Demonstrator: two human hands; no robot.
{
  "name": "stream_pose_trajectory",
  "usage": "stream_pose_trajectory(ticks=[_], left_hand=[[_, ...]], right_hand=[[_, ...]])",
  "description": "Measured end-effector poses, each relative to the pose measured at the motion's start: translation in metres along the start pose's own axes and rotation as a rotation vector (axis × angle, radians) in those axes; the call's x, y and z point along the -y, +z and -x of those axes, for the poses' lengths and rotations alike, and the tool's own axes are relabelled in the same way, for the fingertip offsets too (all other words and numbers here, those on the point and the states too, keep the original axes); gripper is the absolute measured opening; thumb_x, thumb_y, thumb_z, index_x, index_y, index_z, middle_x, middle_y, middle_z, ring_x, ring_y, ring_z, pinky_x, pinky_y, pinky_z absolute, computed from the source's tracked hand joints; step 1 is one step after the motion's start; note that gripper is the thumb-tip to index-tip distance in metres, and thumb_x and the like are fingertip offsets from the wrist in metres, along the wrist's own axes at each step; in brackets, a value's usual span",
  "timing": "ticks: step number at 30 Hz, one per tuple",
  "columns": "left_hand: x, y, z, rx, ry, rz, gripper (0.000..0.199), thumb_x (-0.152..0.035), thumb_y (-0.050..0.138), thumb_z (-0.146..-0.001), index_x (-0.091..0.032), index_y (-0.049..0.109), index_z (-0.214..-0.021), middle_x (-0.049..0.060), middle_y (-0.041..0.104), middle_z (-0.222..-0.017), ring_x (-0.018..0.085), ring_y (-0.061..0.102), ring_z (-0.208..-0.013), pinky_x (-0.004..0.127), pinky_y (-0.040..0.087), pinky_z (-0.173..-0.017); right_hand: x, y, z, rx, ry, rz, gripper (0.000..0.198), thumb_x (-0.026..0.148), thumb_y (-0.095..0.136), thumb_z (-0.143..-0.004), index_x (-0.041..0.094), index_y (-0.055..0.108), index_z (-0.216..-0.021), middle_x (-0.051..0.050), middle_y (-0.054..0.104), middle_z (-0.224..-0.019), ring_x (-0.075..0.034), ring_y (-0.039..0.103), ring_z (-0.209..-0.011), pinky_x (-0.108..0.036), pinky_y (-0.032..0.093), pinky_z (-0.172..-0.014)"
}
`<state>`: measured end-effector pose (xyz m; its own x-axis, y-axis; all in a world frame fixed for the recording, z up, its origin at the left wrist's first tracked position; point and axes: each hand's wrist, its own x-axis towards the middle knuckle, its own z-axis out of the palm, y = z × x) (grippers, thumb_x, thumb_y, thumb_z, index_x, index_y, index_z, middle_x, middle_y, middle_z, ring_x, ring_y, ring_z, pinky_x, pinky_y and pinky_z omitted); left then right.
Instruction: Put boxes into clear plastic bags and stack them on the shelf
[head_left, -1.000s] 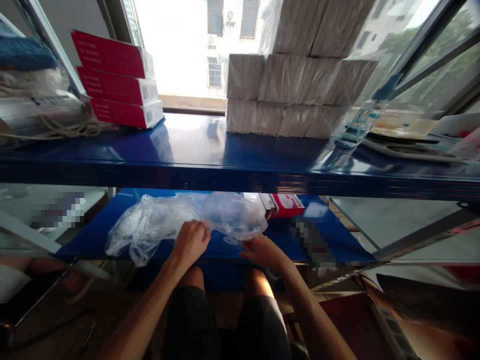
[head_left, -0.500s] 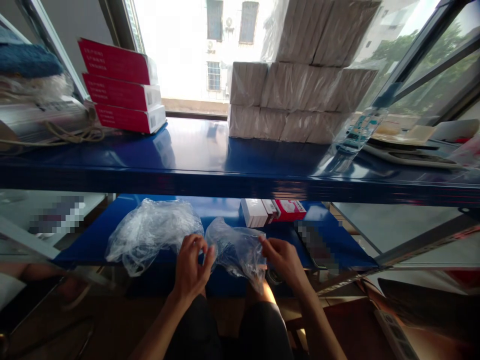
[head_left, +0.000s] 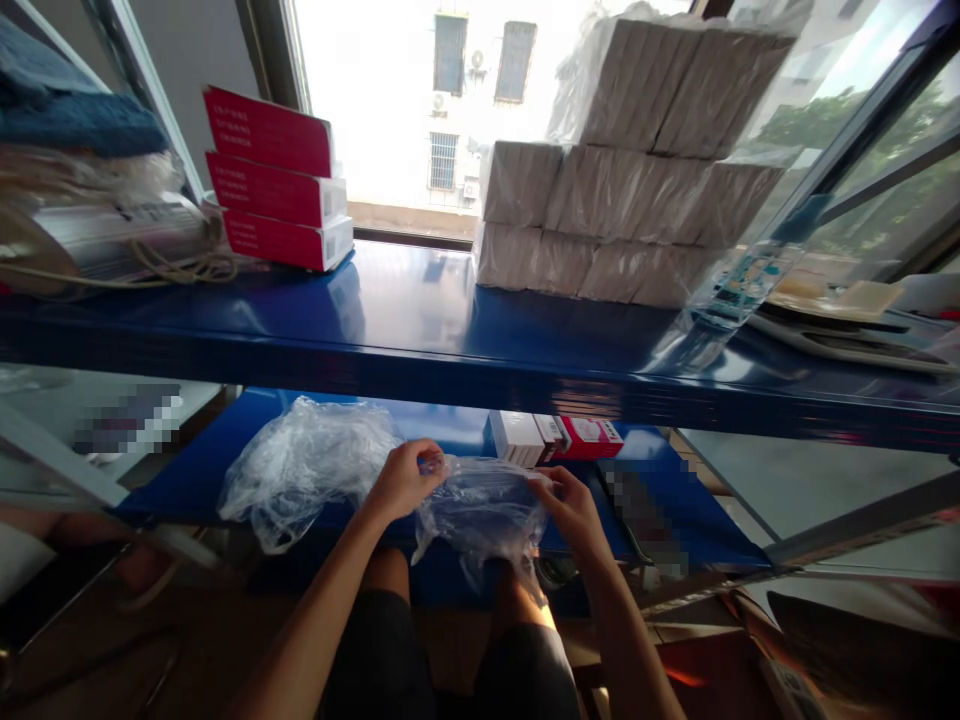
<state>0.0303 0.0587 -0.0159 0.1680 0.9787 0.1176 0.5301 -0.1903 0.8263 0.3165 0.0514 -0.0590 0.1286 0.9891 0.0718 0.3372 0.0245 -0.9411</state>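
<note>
A clear plastic bag (head_left: 484, 510) hangs stretched between my two hands over the front edge of the lower blue shelf. My left hand (head_left: 411, 478) pinches its upper left corner. At the upper right corner, the fingers of my right hand (head_left: 571, 508) are closed on the bag's edge. To the left of my left hand lies a crumpled heap of clear plastic bags (head_left: 311, 465). Behind the held bag, a white box (head_left: 517, 437) and a red and white box (head_left: 589, 437) rest on the lower shelf.
The upper blue shelf (head_left: 405, 320) crosses in front of me. Red boxes (head_left: 274, 185) are stacked on its left, and plastic-wrapped white packs (head_left: 600, 200) on its right. A clear container (head_left: 742, 285) stands beside them. A dark blurred-out object (head_left: 637, 505) lies right of my right hand.
My left hand has moved up and right and now grips the bag's other corner. The bag is spread wider between both hands. The view has shifted slightly left.
</note>
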Motion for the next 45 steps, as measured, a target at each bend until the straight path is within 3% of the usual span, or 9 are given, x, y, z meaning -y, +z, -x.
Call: stream_pose_trajectory(ticks=[4,7,12,18,23,28,35,40,45], left_hand=[[-0.004,-0.044,0.034,-0.021,0.052,0.429,0.050,-0.045,0.065,-0.093,-0.029,0.049,-0.137,0.003,0.067,-0.104,0.017,0.073,-0.079,0.030,0.061,-0.070],[0.015,-0.078,0.047,-0.134,0.065,0.470,0.037,-0.043,0.064,-0.093,-0.027,0.052,-0.125,0.005,0.066,-0.114,0.011,0.067,-0.064,0.025,0.055,-0.057],[0.072,-0.139,0.042,-0.348,0.020,0.133,0.019,-0.032,0.056,-0.086,-0.018,0.069,-0.087,0.010,0.068,-0.121,0.014,0.065,-0.075,0.028,0.055,-0.068],[0.124,-0.185,0.027,-0.422,-0.164,-0.364,0.058,-0.033,0.057,-0.082,-0.018,0.066,-0.137,0.011,0.068,-0.129,0.024,0.069,-0.097,0.039,0.055,-0.098],[0.132,-0.190,0.020,-0.412,-0.120,-0.553,0.055,-0.037,0.058,-0.092,-0.018,0.060,-0.143,0.015,0.054,-0.152,0.036,0.052,-0.139,0.049,0.044,-0.115],[0.116,-0.184,0.007,-0.282,0.188,-0.684,0.042,-0.019,0.046,-0.099,-0.028,0.068,-0.134,0.009,0.066,-0.140,0.031,0.054,-0.135,0.048,0.037,-0.120],[0.171,-0.144,0.001,-0.012,0.128,-0.718,0.053,-0.043,0.064,-0.095,-0.024,0.061,-0.145,0.015,0.059,-0.151,0.036,0.049,-0.142,0.058,0.029,-0.122],[0.203,-0.138,0.003,-0.070,0.095,-0.727,0.056,-0.051,0.053,-0.101,-0.028,0.054,-0.152,0.013,0.051,-0.159,0.035,0.040,-0.151,0.060,0.022,-0.125],[0.176,-0.151,0.004,-0.072,0.180,-0.753,0.051,-0.043,0.050,-0.103,-0.025,0.056,-0.150,0.014,0.057,-0.152,0.039,0.049,-0.143,0.061,0.036,-0.119]], right_hand=[[0.036,0.024,-0.003,0.253,0.022,-0.352,0.053,0.070,0.070,-0.082,0.025,0.055,-0.104,-0.007,0.073,-0.088,-0.026,0.071,-0.077,-0.037,0.058,-0.069],[0.063,0.063,-0.013,0.365,-0.057,-0.367,0.057,0.063,0.078,-0.080,0.027,0.051,-0.114,0.000,0.068,-0.078,-0.020,0.066,-0.069,-0.029,0.054,-0.060],[0.090,0.148,-0.051,0.524,-0.061,-0.435,0.062,0.058,0.085,-0.071,0.023,0.061,-0.116,0.000,0.065,-0.081,-0.016,0.061,-0.071,-0.025,0.050,-0.058],[0.095,0.232,-0.096,0.613,0.033,-0.293,0.042,0.052,0.082,-0.073,0.017,0.069,-0.094,-0.008,0.073,-0.096,-0.017,0.067,-0.081,-0.031,0.058,-0.075],[0.100,0.262,-0.110,0.547,-0.036,-0.136,0.030,0.043,0.074,-0.084,0.020,0.072,-0.103,-0.010,0.075,-0.104,-0.028,0.068,-0.104,-0.041,0.058,-0.085],[0.106,0.274,-0.090,0.265,-0.449,0.260,0.038,0.033,0.056,-0.097,0.022,0.067,-0.131,-0.014,0.068,-0.130,-0.037,0.054,-0.130,-0.051,0.047,-0.106],[0.070,0.292,-0.051,0.568,-0.703,0.794,0.061,0.049,0.058,-0.099,0.022,0.051,-0.153,-0.019,0.051,-0.154,-0.039,0.046,-0.142,-0.055,0.037,-0.116],[0.048,0.301,-0.062,0.546,-0.708,0.678,0.061,0.055,0.054,-0.102,0.024,0.050,-0.154,-0.016,0.049,-0.159,-0.035,0.042,-0.148,-0.054,0.032,-0.122],[0.057,0.285,-0.076,0.501,-0.692,0.287,0.030,0.034,0.057,-0.101,0.021,0.073,-0.124,-0.012,0.072,-0.133,-0.029,0.064,-0.130,-0.044,0.049,-0.111]])
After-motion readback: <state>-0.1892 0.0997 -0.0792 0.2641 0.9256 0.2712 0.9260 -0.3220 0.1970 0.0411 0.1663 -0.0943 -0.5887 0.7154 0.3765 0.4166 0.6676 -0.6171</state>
